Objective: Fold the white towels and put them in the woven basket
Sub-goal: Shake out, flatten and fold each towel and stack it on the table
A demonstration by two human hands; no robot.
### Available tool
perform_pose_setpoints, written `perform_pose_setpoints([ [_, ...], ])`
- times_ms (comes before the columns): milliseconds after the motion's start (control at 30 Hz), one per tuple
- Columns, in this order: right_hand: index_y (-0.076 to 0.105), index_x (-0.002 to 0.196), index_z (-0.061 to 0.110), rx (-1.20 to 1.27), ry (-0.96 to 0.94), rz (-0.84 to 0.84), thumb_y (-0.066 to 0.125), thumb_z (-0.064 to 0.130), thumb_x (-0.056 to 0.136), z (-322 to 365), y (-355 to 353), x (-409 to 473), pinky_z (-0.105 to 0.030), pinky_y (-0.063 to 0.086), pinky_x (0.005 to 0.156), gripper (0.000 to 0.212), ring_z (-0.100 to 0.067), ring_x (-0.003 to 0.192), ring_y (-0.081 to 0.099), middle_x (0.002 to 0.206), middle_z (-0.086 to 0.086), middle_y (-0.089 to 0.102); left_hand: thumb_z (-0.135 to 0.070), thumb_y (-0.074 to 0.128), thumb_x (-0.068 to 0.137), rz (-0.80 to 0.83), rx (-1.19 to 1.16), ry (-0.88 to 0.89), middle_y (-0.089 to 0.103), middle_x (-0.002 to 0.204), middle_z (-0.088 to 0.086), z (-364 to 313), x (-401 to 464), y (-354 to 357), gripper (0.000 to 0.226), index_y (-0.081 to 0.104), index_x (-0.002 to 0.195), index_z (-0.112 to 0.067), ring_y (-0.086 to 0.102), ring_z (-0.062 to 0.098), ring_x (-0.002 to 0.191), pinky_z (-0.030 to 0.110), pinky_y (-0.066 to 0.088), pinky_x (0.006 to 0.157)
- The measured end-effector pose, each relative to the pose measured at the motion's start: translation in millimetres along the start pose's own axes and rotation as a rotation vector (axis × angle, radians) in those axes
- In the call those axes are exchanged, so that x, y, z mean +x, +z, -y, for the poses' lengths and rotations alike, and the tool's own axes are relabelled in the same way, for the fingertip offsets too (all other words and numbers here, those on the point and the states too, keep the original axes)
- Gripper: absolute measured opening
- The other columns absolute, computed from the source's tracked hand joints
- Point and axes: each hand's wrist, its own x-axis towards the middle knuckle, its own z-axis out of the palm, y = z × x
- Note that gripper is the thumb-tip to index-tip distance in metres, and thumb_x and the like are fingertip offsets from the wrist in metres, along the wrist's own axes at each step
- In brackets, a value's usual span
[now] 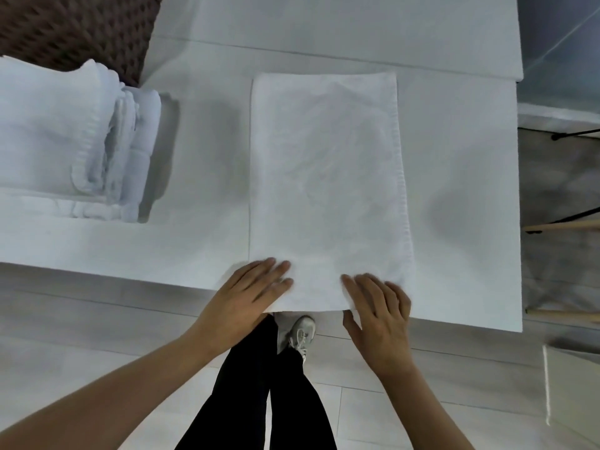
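A white towel (pixel 324 177) lies flat on the white table (pixel 461 196), folded into a long rectangle that reaches the near edge. My left hand (pixel 246 297) lies on its near left corner with straight fingers. At the near right corner rests my right hand (pixel 380 313), fingers flat on top and thumb below the towel's hanging edge. A pile of white towels (pixel 74 141) sits at the left of the table. The dark woven basket (pixel 74 30) shows at the top left, behind the pile.
The table's near edge runs across the view just under my hands. My legs and a grey shoe (pixel 302 332) stand on the pale floor below. Chair legs (pixel 565 222) stand to the right of the table, and a white box (pixel 571 394) sits at the lower right.
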Motion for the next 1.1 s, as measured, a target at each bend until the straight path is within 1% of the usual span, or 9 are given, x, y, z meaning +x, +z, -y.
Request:
perform_pose_setpoints([
  [167, 0.072, 0.126, 0.017, 0.038, 0.105, -0.054, 0.08, 0.022, 0.085, 2.8, -8.9, -6.5, -0.047, 0.042, 0.103, 0.042, -0.027, 0.108, 0.065, 0.119, -0.003, 0.067, -0.009, 0.061, 0.086, -0.179, -0.451, -0.265, 0.066, 0.127, -0.008, -18.6, -0.1, -26.9, 0.039, 0.064, 0.123, -0.021, 0.056, 0.013, 0.117, 0.021, 0.039, 0.099],
  [333, 0.076, 0.102, 0.022, 0.217, 0.198, 0.003, 0.079, 0.029, 0.082, -9.5, -32.9, -1.7, -0.05, 0.039, 0.105, 0.021, -0.02, 0.112, 0.064, 0.112, 0.007, 0.069, -0.03, 0.05, 0.103, -0.193, -0.706, -0.529, 0.066, 0.093, -0.022, -31.2, -1.7, -59.1, 0.017, 0.062, 0.115, -0.034, 0.058, -0.002, 0.084, 0.016, 0.042, 0.075],
  [467, 0.07, 0.099, 0.043, 0.492, 0.401, 0.147, 0.077, 0.032, 0.086, -20.2, -64.3, 9.4, -0.027, 0.038, 0.108, 0.018, -0.001, 0.123, 0.057, 0.112, 0.027, 0.068, -0.036, 0.05, 0.1, -0.258, -0.924, -0.666, 0.045, 0.053, -0.009, -29.3, -2.3, -75.6, 0.011, 0.06, 0.098, -0.032, 0.043, 0.007, 0.046, 0.016, 0.035, 0.051],
  [533, 0.07, 0.092, 0.045, 0.643, 0.574, 0.225, 0.082, 0.023, 0.085, -15.4, -83.1, 19.1, -0.014, 0.046, 0.087, 0.026, -0.001, 0.103, 0.063, 0.102, 0.024, 0.07, -0.044, 0.047, 0.099, -0.274, -0.933, -0.673, 0.039, 0.052, 0.001, -26.9, -2.2, -82.2, 0.018, 0.058, 0.097, -0.029, 0.035, 0.007, 0.045, 0.02, 0.032, 0.047],
  [633, 0.073, 0.083, 0.034, 0.82, 0.688, 0.242, 0.082, 0.011, 0.082, -10.6, -109.7, 37.7, -0.013, 0.042, 0.058, 0.025, -0.017, 0.069, 0.06, 0.077, 0.007, 0.069, -0.05, 0.043, 0.099, -0.311, -0.922, -0.718, 0.047, 0.06, 0.017, -20.1, -0.8, -92.2, 0.025, 0.056, 0.097, -0.029, 0.04, 0.021, 0.049, 0.032, 0.036, 0.049],
  [767, 0.074, 0.075, 0.03, 0.878, 0.706, 0.113, 0.083, 0.01, 0.08, -1.3, -132.7, 78.6, -0.01, 0.041, 0.054, 0.022, -0.004, 0.061, 0.058, 0.069, 0.006, 0.068, -0.047, 0.045, 0.103, -0.414, -0.919, -0.787, 0.057, 0.071, 0.019, -1.2, 8.5, -108.2, 0.029, 0.054, 0.091, -0.022, 0.051, 0.03, 0.061, 0.038, 0.042, 0.059],
  [867, 0.072, 0.079, 0.027, 0.904, 0.7, 0.026, 0.083, 0.021, 0.083, 4.8, -128.2, 120.5, -0.01, 0.045, 0.055, 0.012, 0.001, 0.061, 0.06, 0.071, 0.009, 0.071, -0.037, 0.05, 0.104, -0.527, -0.919, -0.823, 0.052, 0.068, 0.018, 17.5, 21.2, -115.5, 0.032, 0.05, 0.082, -0.013, 0.043, 0.014, 0.055, 0.028, 0.034, 0.051],
  [1000, 0.066, 0.08, 0.024, 0.828, 0.609, -0.052, 0.081, 0.028, 0.087, 3.0, -104.4, 181.6, -0.012, 0.043, 0.057, 0.016, 0.001, 0.06, 0.058, 0.07, 0.017, 0.069, -0.03, 0.052, 0.103, -0.609, -0.918, -0.851, 0.042, 0.059, 0.004, 47.4, 39.9, -116.9, 0.028, 0.051, 0.083, -0.01, 0.034, 0.01, 0.051, 0.024, 0.027, 0.046],
  [1100, 0.065, 0.083, 0.018, 0.738, 0.505, -0.05, 0.076, 0.034, 0.09, -1.2, -79.5, 217.7, -0.027, 0.048, 0.063, 0.021, -0.012, 0.069, 0.063, 0.075, 0.003, 0.07, -0.034, 0.052, 0.102, -0.6, -0.877, -0.891, 0.037, 0.061, 0.005, 72.2, 51.3, -108.9, 0.032, 0.046, 0.083, -0.009, 0.032, 0.014, 0.055, 0.031, 0.029, 0.05],
])
